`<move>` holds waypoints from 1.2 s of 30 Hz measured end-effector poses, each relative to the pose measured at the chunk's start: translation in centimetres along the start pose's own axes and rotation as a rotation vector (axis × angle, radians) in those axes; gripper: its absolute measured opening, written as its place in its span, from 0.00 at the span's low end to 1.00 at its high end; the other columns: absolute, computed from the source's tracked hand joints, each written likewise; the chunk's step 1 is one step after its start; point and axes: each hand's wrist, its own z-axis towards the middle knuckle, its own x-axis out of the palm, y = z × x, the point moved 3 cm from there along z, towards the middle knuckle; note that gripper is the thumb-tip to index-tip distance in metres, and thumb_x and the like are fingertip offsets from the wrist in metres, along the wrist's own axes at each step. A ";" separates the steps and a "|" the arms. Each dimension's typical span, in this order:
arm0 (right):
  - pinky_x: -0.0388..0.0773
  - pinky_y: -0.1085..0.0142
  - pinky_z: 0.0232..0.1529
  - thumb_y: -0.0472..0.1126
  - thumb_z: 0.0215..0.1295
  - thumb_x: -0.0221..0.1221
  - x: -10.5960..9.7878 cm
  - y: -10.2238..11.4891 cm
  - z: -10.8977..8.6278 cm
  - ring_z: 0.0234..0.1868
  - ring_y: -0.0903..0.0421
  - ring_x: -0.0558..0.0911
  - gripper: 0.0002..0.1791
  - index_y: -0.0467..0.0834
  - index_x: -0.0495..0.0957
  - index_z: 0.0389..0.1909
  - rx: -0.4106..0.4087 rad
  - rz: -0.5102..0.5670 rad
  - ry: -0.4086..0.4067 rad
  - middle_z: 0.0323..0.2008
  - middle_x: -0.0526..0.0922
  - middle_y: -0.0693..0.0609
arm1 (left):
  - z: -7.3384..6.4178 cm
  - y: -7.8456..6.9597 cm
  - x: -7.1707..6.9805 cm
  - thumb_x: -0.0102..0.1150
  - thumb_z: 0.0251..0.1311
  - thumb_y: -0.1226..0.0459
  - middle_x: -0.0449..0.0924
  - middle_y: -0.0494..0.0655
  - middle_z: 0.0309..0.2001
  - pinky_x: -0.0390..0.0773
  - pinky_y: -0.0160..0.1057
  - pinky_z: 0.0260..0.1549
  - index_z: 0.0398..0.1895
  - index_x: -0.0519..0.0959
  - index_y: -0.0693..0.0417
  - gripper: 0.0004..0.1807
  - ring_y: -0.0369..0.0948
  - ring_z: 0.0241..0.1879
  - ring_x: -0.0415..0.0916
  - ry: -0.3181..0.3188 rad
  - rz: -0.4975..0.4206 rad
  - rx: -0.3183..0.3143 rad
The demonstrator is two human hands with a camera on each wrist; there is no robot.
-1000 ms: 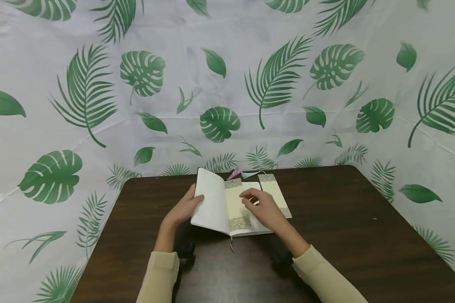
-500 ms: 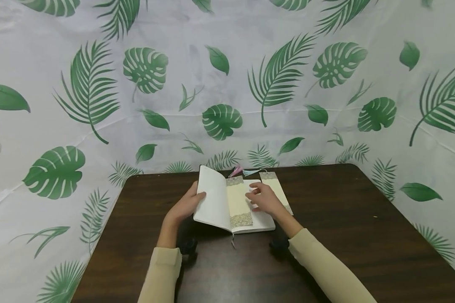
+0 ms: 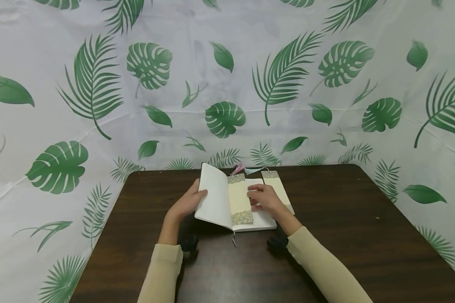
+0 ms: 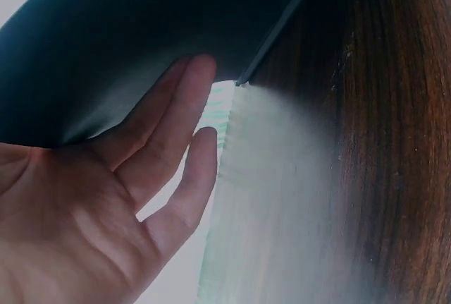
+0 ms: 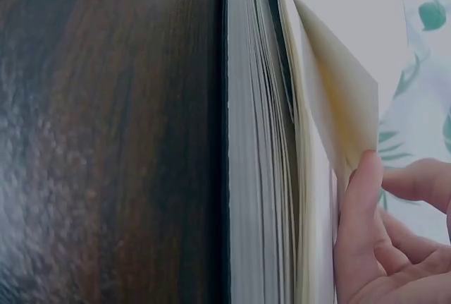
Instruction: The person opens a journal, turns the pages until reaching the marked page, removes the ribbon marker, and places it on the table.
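A notebook (image 3: 216,195) lies open on the table, its left side raised. My left hand (image 3: 186,205) grips that side, thumb on the white page; the left wrist view shows the fingers against the dark cover (image 4: 169,22). Along the fold stands a cream bookmark (image 3: 238,198) with patterned ends. My right hand (image 3: 268,198) is at its right edge. In the right wrist view, the thumb and index finger of the right hand (image 5: 394,240) pinch the edge of the bookmark (image 5: 345,92), above the page block.
A second cream bookmark (image 3: 277,187) lies partly under the notebook's right side or beside it; I cannot tell which. A pink tassel (image 3: 237,169) and a pale blue tassel (image 3: 253,171) lie behind. A ribbon (image 3: 234,239) hangs from the spine. Leaf-printed cloth (image 3: 182,139) surrounds the dark table (image 3: 333,227).
My right hand has shifted from over the bookmark's middle to its right edge, and its fingers have closed there. The left hand still holds the raised side. The head view has tilted slightly.
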 end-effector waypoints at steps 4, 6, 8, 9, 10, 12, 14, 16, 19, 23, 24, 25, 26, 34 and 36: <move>0.85 0.65 0.34 0.41 0.76 0.62 0.2 0.0 -0.1 0.36 0.56 0.82 0.26 0.35 0.77 0.70 0.007 0.007 0.027 0.39 0.84 0.49 | 0.0 0.1 0.0 0.32 0.86 0.62 0.56 0.71 0.75 0.78 0.44 0.52 0.87 0.32 0.61 0.37 0.55 0.56 0.75 -0.004 0.005 -0.014; 0.85 0.65 0.34 0.41 0.76 0.63 0.2 0.1 -0.1 0.36 0.56 0.81 0.27 0.35 0.76 0.71 0.011 0.007 0.035 0.39 0.84 0.49 | 0.0 0.1 -0.1 0.32 0.86 0.62 0.55 0.71 0.75 0.77 0.44 0.53 0.87 0.32 0.61 0.37 0.56 0.57 0.75 -0.005 0.007 -0.015; 0.84 0.65 0.34 0.41 0.76 0.63 0.1 0.2 0.0 0.36 0.56 0.80 0.27 0.35 0.76 0.71 0.011 0.000 0.036 0.40 0.83 0.49 | 0.0 0.1 -0.1 0.32 0.86 0.62 0.54 0.70 0.76 0.77 0.45 0.55 0.87 0.31 0.61 0.37 0.56 0.57 0.74 -0.008 0.006 -0.013; 0.84 0.64 0.34 0.41 0.76 0.63 0.0 0.3 0.1 0.36 0.56 0.80 0.27 0.35 0.75 0.71 0.011 -0.007 0.037 0.41 0.83 0.48 | 0.0 0.1 -0.1 0.32 0.86 0.62 0.54 0.70 0.76 0.77 0.45 0.55 0.87 0.31 0.60 0.37 0.56 0.58 0.74 -0.011 0.006 -0.014; 0.84 0.64 0.34 0.41 0.76 0.62 -0.1 0.4 0.1 0.36 0.55 0.80 0.27 0.36 0.75 0.71 0.010 -0.011 0.038 0.41 0.83 0.48 | 0.0 0.1 -0.1 0.32 0.86 0.62 0.54 0.70 0.76 0.77 0.46 0.56 0.87 0.32 0.60 0.37 0.56 0.58 0.74 -0.014 0.005 -0.014; 0.84 0.64 0.35 0.41 0.77 0.62 -0.5 0.5 0.2 0.37 0.55 0.80 0.26 0.36 0.76 0.71 0.011 -0.024 0.030 0.42 0.83 0.47 | 0.0 0.1 -0.1 0.33 0.86 0.61 0.54 0.70 0.76 0.77 0.47 0.56 0.87 0.32 0.60 0.37 0.56 0.58 0.74 -0.015 0.003 -0.013; 0.84 0.63 0.36 0.42 0.77 0.61 -0.9 0.6 0.2 0.37 0.54 0.80 0.26 0.37 0.76 0.71 0.011 -0.040 0.019 0.44 0.83 0.47 | 0.1 0.1 -0.1 0.33 0.86 0.62 0.54 0.70 0.76 0.77 0.47 0.56 0.87 0.32 0.60 0.37 0.57 0.58 0.74 -0.014 0.001 -0.014; 0.84 0.63 0.37 0.42 0.77 0.61 -1.5 0.7 0.1 0.38 0.54 0.80 0.26 0.38 0.76 0.71 0.017 -0.050 0.001 0.45 0.83 0.47 | 0.1 0.2 -0.1 0.33 0.86 0.62 0.54 0.69 0.76 0.77 0.47 0.56 0.87 0.33 0.60 0.37 0.57 0.59 0.73 -0.018 0.007 -0.018; 0.83 0.63 0.38 0.42 0.78 0.60 -2.4 0.8 0.1 0.37 0.55 0.79 0.26 0.37 0.75 0.72 0.014 -0.062 -0.006 0.46 0.82 0.47 | 0.1 0.3 -0.1 0.33 0.86 0.62 0.54 0.69 0.76 0.76 0.47 0.57 0.87 0.33 0.60 0.37 0.56 0.59 0.73 -0.015 0.014 -0.022; 0.80 0.62 0.38 0.42 0.80 0.59 -3.7 0.9 0.1 0.38 0.55 0.76 0.26 0.37 0.74 0.73 0.010 -0.080 -0.011 0.46 0.80 0.47 | 0.1 0.3 -0.2 0.33 0.86 0.62 0.53 0.70 0.76 0.77 0.47 0.55 0.87 0.32 0.61 0.37 0.57 0.58 0.73 -0.007 0.009 -0.013; 0.80 0.62 0.39 0.43 0.80 0.59 -4.0 0.9 0.1 0.38 0.54 0.76 0.26 0.37 0.74 0.73 0.006 -0.093 -0.013 0.46 0.80 0.46 | 0.1 0.3 -0.2 0.33 0.86 0.62 0.54 0.70 0.76 0.77 0.46 0.55 0.87 0.32 0.61 0.37 0.57 0.58 0.73 -0.008 0.008 -0.010; 0.81 0.62 0.39 0.43 0.80 0.59 -4.3 0.9 0.1 0.39 0.54 0.77 0.26 0.37 0.75 0.72 0.008 -0.103 -0.021 0.48 0.80 0.45 | 0.1 0.4 -0.2 0.33 0.86 0.62 0.54 0.70 0.76 0.77 0.46 0.54 0.87 0.32 0.61 0.37 0.57 0.58 0.73 -0.008 0.008 -0.008; 0.82 0.62 0.40 0.44 0.80 0.59 -4.6 0.9 0.0 0.41 0.53 0.78 0.26 0.38 0.75 0.72 0.011 -0.117 -0.030 0.50 0.81 0.44 | 0.1 0.4 -0.2 0.33 0.85 0.62 0.54 0.70 0.76 0.77 0.45 0.54 0.87 0.32 0.61 0.37 0.57 0.58 0.73 -0.007 0.006 -0.005; 0.84 0.58 0.47 0.46 0.82 0.58 -7.3 0.5 -0.1 0.47 0.50 0.80 0.28 0.38 0.72 0.76 0.015 -0.164 -0.060 0.60 0.80 0.38 | 0.3 0.6 -0.2 0.33 0.85 0.62 0.53 0.70 0.76 0.75 0.47 0.57 0.87 0.31 0.61 0.37 0.58 0.60 0.71 -0.005 0.003 -0.002; 0.85 0.56 0.49 0.46 0.82 0.58 -7.9 0.5 -0.2 0.48 0.51 0.80 0.28 0.38 0.71 0.76 0.013 -0.169 -0.068 0.60 0.80 0.38 | 0.3 0.6 -0.2 0.33 0.85 0.62 0.52 0.69 0.76 0.74 0.47 0.58 0.87 0.32 0.61 0.37 0.58 0.60 0.70 -0.009 0.007 -0.001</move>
